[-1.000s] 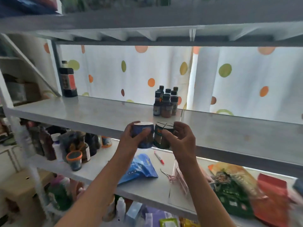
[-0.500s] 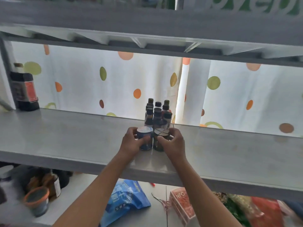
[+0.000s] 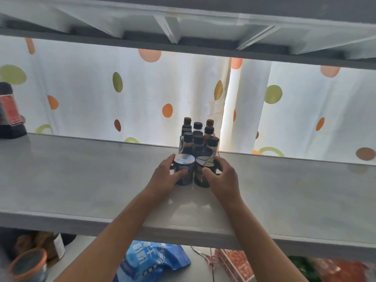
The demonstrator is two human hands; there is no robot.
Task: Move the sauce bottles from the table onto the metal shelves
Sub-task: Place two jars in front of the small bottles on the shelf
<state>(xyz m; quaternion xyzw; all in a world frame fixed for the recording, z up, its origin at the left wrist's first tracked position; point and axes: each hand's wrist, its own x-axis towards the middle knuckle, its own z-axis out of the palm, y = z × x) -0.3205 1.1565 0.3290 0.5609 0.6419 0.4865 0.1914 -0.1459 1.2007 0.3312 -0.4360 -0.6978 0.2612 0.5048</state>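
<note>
The left hand [image 3: 165, 176] is gripping a blue-labelled jar [image 3: 183, 169] while the right hand [image 3: 220, 177] is gripping a dark jar [image 3: 204, 171]; both jars are standing upright, side by side, on the metal shelf [image 3: 81, 180]; just behind them a cluster of dark-capped sauce bottles [image 3: 198, 137] is standing before the spotted curtain [image 3: 91, 94]; a blue bag [image 3: 152, 259] is lying on the shelf below.

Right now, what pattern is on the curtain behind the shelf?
White curtain with orange, green and brown dots, seen from the head view.
</note>
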